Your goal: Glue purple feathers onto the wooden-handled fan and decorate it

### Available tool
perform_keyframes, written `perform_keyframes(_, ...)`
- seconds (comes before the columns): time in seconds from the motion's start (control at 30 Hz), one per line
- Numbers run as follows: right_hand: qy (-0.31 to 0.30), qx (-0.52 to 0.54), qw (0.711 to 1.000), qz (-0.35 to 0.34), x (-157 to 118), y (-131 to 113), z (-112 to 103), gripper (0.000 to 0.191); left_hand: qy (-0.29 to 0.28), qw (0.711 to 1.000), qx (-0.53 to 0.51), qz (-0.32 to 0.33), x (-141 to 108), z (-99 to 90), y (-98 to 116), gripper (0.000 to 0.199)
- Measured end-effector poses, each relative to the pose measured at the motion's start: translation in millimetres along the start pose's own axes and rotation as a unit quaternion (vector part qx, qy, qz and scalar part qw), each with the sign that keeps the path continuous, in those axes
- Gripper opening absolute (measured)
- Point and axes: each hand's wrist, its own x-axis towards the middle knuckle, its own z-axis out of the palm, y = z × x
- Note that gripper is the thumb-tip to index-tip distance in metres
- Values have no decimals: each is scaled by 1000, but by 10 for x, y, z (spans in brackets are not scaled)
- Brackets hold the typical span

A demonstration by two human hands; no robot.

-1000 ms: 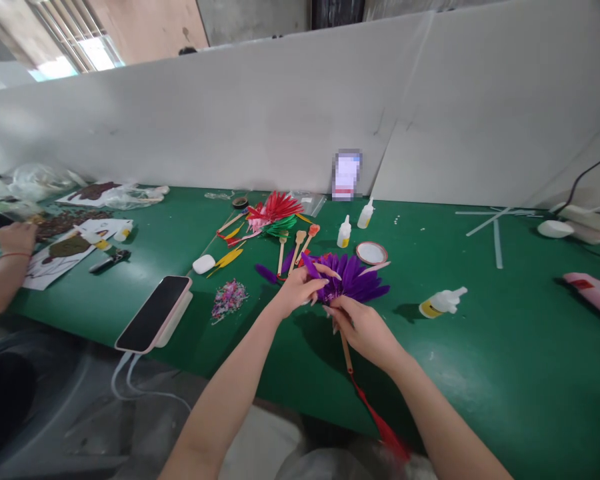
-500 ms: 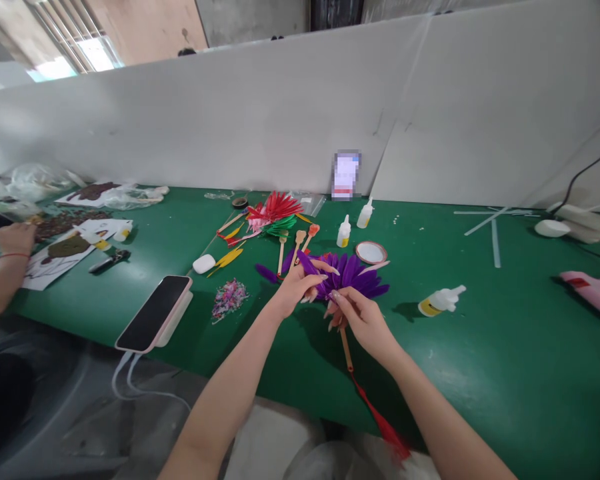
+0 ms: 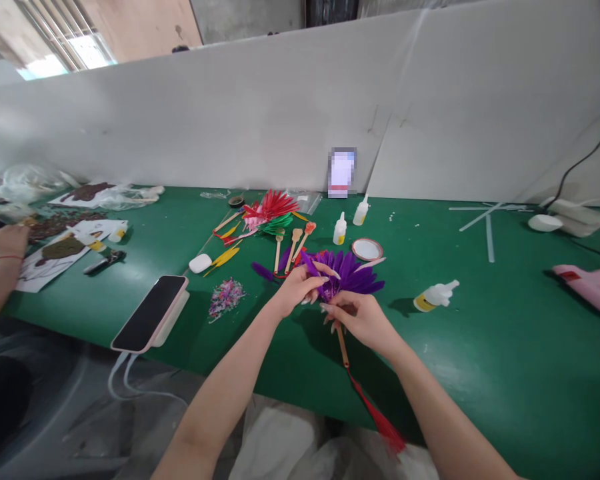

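Observation:
A purple feather fan (image 3: 353, 273) is between my hands, its wooden handle (image 3: 343, 347) pointing toward me with a red tassel (image 3: 387, 430) hanging off it. My left hand (image 3: 300, 287) grips the fan's left side, fingers closed around purple feathers. At the fan's base, my right hand (image 3: 357, 313) has its fingers pinched near the top of the handle. Whether a small piece sits in that pinch is too small to tell. Wooden sticks (image 3: 294, 245) lie just behind my left hand, beside loose purple feathers (image 3: 263, 271).
Glue bottles (image 3: 436, 297) stand or lie around the fan, with a round white lid (image 3: 367, 249) behind. A red and green feather bundle (image 3: 273, 213), colourful bits (image 3: 226, 298) and a phone (image 3: 151, 313) are leftward. A pink glue gun (image 3: 587, 287) lies right. Another person's hand (image 3: 10, 243) works far left.
My right hand's fingers have shifted slightly left and down at the fan's base. My left hand keeps its hold. The whole view has shifted a little.

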Motion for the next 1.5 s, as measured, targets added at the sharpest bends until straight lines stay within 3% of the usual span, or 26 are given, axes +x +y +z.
perform_keyframes(0.17, -40, -25, 999, -23, -18, -35, -12, 24, -21, 1000, 15, 5, 0, 11, -21, 21)
perform_keyframes(0.4, -50, -44, 997, -47, -24, -90, -16, 22, -12, 1000, 1, 0, 8, 19, -7, 21)
perform_keyframes(0.63, -11, -111, 988, -105, -35, -53, 11, 17, 6, 999, -35, -15, 13, 13, -1, 19)
perform_keyframes(1.07, 61, -144, 979, -128, -58, -64, 58, 20, 9, 995, -102, -1, -18, 17, 35, 14)
perform_keyframes(1.33, 109, -90, 985, -102, -51, -70, 72, 23, 6, 993, -115, 27, -30, 8, 29, 15)
perform_keyframes(1.5, 96, -28, 992, -75, -28, -67, 59, 24, 13, 992, -119, 28, -32, 2, 35, 15)
